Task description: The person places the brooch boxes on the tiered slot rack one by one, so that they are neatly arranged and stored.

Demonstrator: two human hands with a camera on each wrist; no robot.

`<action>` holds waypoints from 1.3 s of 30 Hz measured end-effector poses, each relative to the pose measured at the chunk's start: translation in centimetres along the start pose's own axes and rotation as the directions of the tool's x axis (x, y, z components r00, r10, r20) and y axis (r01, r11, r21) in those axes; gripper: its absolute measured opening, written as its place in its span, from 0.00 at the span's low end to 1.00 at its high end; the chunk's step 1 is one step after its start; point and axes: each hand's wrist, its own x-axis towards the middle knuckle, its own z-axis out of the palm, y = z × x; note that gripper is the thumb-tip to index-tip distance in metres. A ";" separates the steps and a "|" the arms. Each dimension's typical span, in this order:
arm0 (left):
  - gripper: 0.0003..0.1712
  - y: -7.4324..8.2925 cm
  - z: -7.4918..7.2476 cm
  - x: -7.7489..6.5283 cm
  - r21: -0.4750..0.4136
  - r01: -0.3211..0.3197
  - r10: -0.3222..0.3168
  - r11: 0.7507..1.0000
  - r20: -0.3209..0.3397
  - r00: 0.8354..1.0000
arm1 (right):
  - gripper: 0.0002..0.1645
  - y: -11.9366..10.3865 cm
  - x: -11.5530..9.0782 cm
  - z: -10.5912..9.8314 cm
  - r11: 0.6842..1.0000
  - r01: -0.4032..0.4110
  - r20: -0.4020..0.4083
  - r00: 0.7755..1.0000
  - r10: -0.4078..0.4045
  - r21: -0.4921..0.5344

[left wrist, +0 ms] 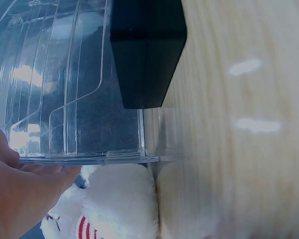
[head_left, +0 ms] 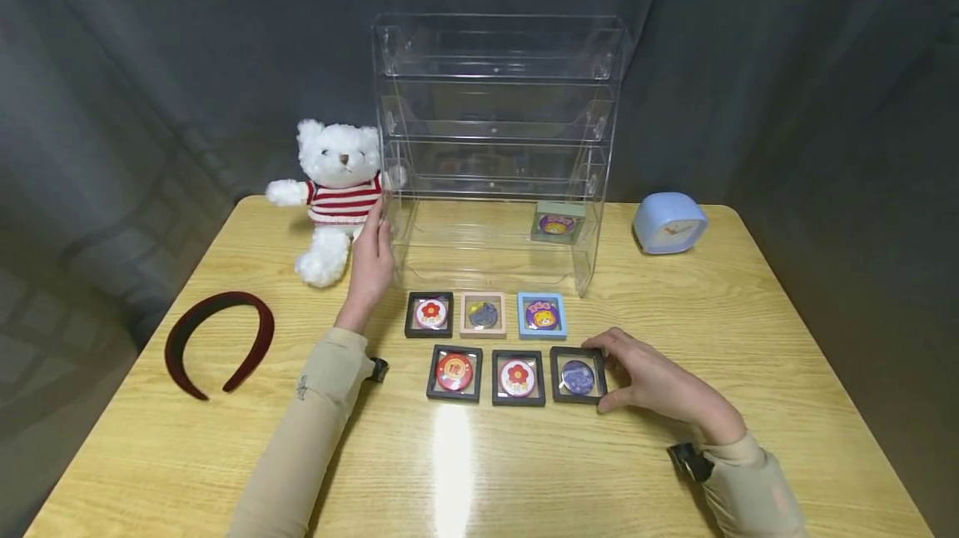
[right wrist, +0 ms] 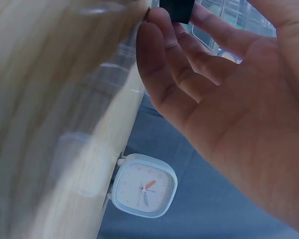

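This looks like a small staged tabletop set, such as a studio corner, though whether it lies within a home, an office or a lab cannot be told. Dark grey curtains [head_left: 187, 47] hang around 3 sides of 1 wood-grain table [head_left: 569, 463]. A clear display stand [head_left: 494, 132] and 6 framed badges [head_left: 454, 371] laid out in 2 rows give it a shop-counter look, beside a teddy bear [head_left: 340, 171], a clock [head_left: 670, 224] and a headband [head_left: 176, 346].

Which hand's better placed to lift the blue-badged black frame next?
Probably the right hand: its thumb and fingers touch the black frame, while the left hand rests against the clear rack.
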 end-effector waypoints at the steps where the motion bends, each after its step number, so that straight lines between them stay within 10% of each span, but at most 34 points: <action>1: 0.29 0.0 0.0 0.0 0.000 0.000 0.000 1.000 0.002 1.000 | 0.49 0.0 0.0 0.0 1.000 0.000 -0.004 1.000 0.000 0.000; 39: 0.28 -0.2 0.1 0.0 0.013 -0.034 0.034 0.999 -0.009 0.999 | 0.18 -0.7 0.5 -0.7 0.994 -0.042 -0.305 0.950 0.072 0.103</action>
